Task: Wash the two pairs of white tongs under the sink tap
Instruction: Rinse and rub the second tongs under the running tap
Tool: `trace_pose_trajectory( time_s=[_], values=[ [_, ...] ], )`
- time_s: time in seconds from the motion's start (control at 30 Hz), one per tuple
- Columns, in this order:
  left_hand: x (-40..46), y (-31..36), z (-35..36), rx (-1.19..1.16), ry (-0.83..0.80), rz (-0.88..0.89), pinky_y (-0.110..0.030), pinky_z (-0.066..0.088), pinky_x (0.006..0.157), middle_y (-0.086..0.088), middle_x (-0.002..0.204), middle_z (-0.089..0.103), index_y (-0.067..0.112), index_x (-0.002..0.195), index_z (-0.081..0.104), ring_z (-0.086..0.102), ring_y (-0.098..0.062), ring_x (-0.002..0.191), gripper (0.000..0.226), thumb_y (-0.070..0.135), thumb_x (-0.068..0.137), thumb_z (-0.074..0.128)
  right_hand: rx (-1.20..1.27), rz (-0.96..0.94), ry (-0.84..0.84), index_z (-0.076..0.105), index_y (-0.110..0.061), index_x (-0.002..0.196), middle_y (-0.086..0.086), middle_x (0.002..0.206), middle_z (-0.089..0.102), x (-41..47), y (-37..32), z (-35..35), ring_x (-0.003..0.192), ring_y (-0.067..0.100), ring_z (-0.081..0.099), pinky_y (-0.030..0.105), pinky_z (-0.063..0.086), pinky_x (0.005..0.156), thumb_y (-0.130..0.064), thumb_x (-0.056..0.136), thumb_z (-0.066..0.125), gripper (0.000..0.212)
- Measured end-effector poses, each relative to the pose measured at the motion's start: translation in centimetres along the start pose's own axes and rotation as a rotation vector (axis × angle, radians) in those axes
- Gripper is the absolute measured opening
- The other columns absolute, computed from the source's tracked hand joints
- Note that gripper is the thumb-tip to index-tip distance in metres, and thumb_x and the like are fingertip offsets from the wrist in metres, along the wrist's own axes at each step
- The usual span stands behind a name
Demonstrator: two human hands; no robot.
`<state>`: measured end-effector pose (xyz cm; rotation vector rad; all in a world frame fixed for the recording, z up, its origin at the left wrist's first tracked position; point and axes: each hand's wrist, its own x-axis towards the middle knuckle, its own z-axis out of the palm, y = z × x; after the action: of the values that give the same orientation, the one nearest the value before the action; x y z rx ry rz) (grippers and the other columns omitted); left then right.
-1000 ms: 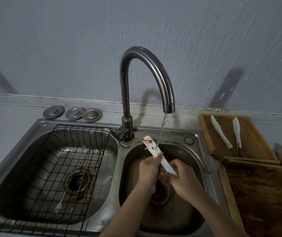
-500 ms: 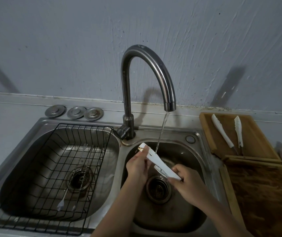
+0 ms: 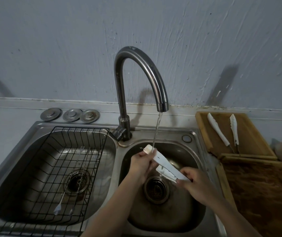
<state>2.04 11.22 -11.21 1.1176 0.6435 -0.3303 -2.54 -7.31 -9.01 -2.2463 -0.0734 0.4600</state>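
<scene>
Your left hand pinches the far tip of one pair of white tongs over the right basin, thumb on top, fingers curled beneath, right where the stream from the tap lands. Farther right, your right hand closes around the hinge end, so the arms sit splayed over the drain. I'd judge the risk is slip: wet plastic held only at its ends could twist loose and drop against the drain, or throw spray toward the rim. The second pair lies untouched on the wooden tray, at the worktop's right edge.
</scene>
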Motion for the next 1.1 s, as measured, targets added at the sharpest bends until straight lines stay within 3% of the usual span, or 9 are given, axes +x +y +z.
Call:
trace_pose_trajectory(
  time_s=[0.07,0.13,0.33,0.5,0.6,0.7,0.87,0.97,1.1],
  values=[
    [-0.4,-0.2,0.2,0.106,-0.026,0.011,-0.036,0.059,0.067,-0.023,0.094,0.069,-0.006,0.102,0.059,0.065,-0.03,0.079,0.036,0.006,0.073,0.078,0.004,0.02,-0.006,0.065,-0.022,0.088,0.001,0.084,0.071,0.0,0.3,-0.1,0.076,0.018,0.067,0.043,0.055,0.074,-0.02,0.084,0.065,0.005],
    [-0.4,-0.2,0.2,0.101,-0.005,0.02,-0.042,0.06,0.076,-0.024,0.096,0.07,-0.004,0.108,0.058,0.069,-0.03,0.077,0.044,0.004,0.071,0.079,-0.006,0.016,-0.009,0.065,-0.024,0.088,0.0,0.081,0.07,-0.1,0.4,-0.1,0.073,0.014,0.066,0.034,0.054,0.068,-0.021,0.084,0.065,0.005],
    [-0.4,-0.8,0.3,-0.091,-0.064,0.038,-0.024,0.054,0.05,-0.014,0.071,0.059,-0.006,0.112,0.054,0.058,-0.013,0.048,0.032,0.002,0.083,0.066,-0.012,-0.002,0.065,0.063,-0.025,0.09,-0.002,0.081,0.07,-0.2,0.2,0.0,0.071,0.015,0.067,0.038,0.055,0.067,-0.023,0.084,0.064,0.006],
    [-0.8,-0.6,0.1,-0.079,-0.116,0.121,-0.029,0.058,0.058,-0.016,0.08,0.071,-0.007,0.118,0.049,0.068,-0.021,0.065,0.041,-0.011,0.08,0.063,-0.051,-0.04,0.085,0.06,-0.026,0.096,-0.003,0.089,0.07,-0.5,0.1,-0.1,0.078,0.014,0.068,0.039,0.058,0.071,-0.023,0.086,0.063,0.01],
    [-1.0,-0.6,0.0,-0.053,-0.114,0.14,-0.043,0.059,0.078,-0.028,0.11,0.066,-0.002,0.125,0.048,0.069,-0.037,0.093,0.05,-0.008,0.078,0.067,-0.11,-0.09,0.109,0.06,-0.024,0.1,-0.005,0.097,0.069,-0.6,0.1,0.2,0.078,0.002,0.063,0.018,0.054,0.062,-0.023,0.087,0.061,0.013],
    [-0.9,-0.7,0.1,-0.078,-0.104,0.135,-0.044,0.059,0.079,-0.028,0.111,0.066,-0.001,0.126,0.047,0.067,-0.04,0.098,0.049,-0.005,0.08,0.066,-0.145,-0.114,0.124,0.059,-0.021,0.106,-0.003,0.104,0.068,-0.5,0.0,0.2,0.082,0.0,0.06,0.008,0.047,0.058,-0.023,0.088,0.06,0.018],
    [-0.4,-0.9,0.0,-0.068,-0.062,0.158,-0.05,0.055,0.087,-0.023,0.102,0.069,-0.001,0.124,0.05,0.069,-0.036,0.091,0.041,0.005,0.086,0.064,-0.13,-0.111,0.111,0.061,-0.019,0.104,-0.001,0.101,0.07,-0.5,0.0,0.4,0.083,0.004,0.063,0.016,0.05,0.06,-0.022,0.088,0.061,0.016],
    [-0.5,-1.1,0.2,0.042,-0.079,0.19,-0.042,0.059,0.077,-0.012,0.085,0.065,-0.003,0.123,0.049,0.068,-0.025,0.077,0.053,-0.002,0.075,0.073,-0.099,-0.107,0.107,0.061,-0.019,0.101,-0.004,0.099,0.069,-0.5,0.0,0.5,0.083,0.003,0.064,0.015,0.051,0.059,-0.021,0.088,0.061,0.014],
    [-0.4,-1.0,0.2,0.024,-0.069,0.176,-0.04,0.06,0.077,-0.017,0.098,0.069,0.0,0.122,0.051,0.07,-0.028,0.082,0.047,0.0,0.078,0.07,-0.066,-0.099,0.108,0.061,-0.019,0.099,-0.005,0.094,0.069,-0.6,0.0,0.3,0.08,0.004,0.065,0.019,0.053,0.063,-0.02,0.088,0.061,0.011]
  ],
)
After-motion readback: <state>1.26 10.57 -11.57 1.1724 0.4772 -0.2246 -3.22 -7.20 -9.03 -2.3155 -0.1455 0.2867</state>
